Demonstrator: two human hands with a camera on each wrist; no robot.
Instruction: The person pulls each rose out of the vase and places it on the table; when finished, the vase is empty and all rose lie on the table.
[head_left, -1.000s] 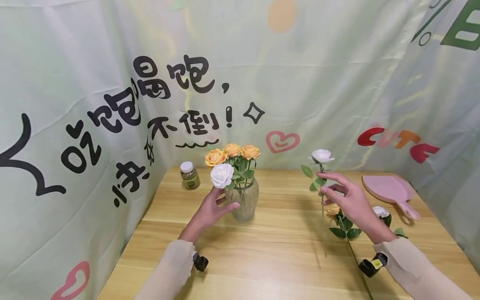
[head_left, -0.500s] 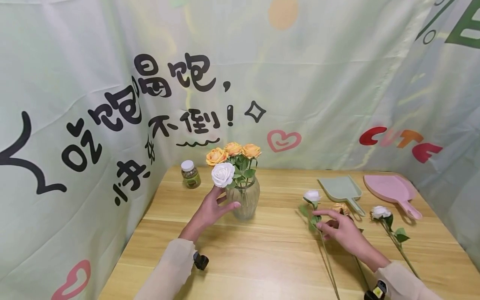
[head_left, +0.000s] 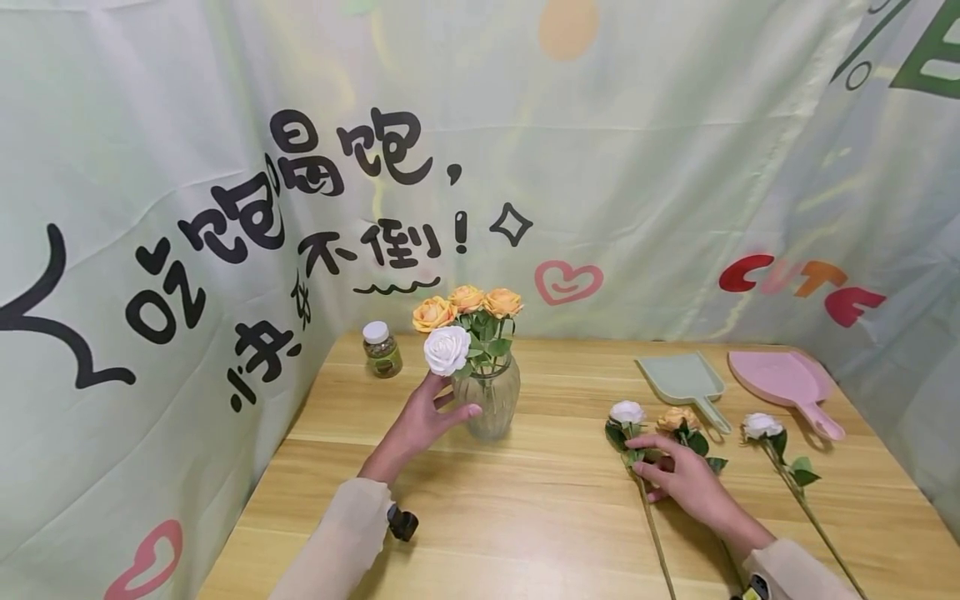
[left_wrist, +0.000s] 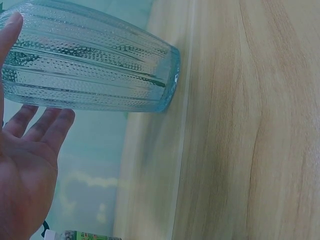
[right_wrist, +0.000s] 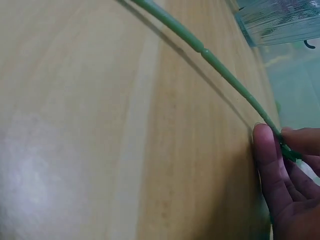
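Observation:
A ribbed glass vase (head_left: 491, 400) stands upright on the table, holding three orange roses (head_left: 467, 300) and one white rose (head_left: 447, 350). My left hand (head_left: 420, 423) holds the vase's left side, thumb in front and fingers toward the back. In the left wrist view the fingertips (left_wrist: 62, 120) meet the glass. My right hand (head_left: 690, 482) pinches the stem of another white rose (head_left: 627, 412) between thumb and finger, just below its leaves. Its green stem (right_wrist: 225, 72) runs close over the wood in the right wrist view.
An orange rose (head_left: 678, 418) lies partly behind my right hand, and a white rose (head_left: 763, 426) lies farther right. A grey-green dustpan (head_left: 684, 379) and a pink one (head_left: 780, 377) lie behind them. A white-lidded jar (head_left: 382, 354) stands left of the vase, near the curtain.
My right hand has brought the white rose down from upright in the air to lying along the tabletop, left of the orange one. The left hand has stayed at the vase.

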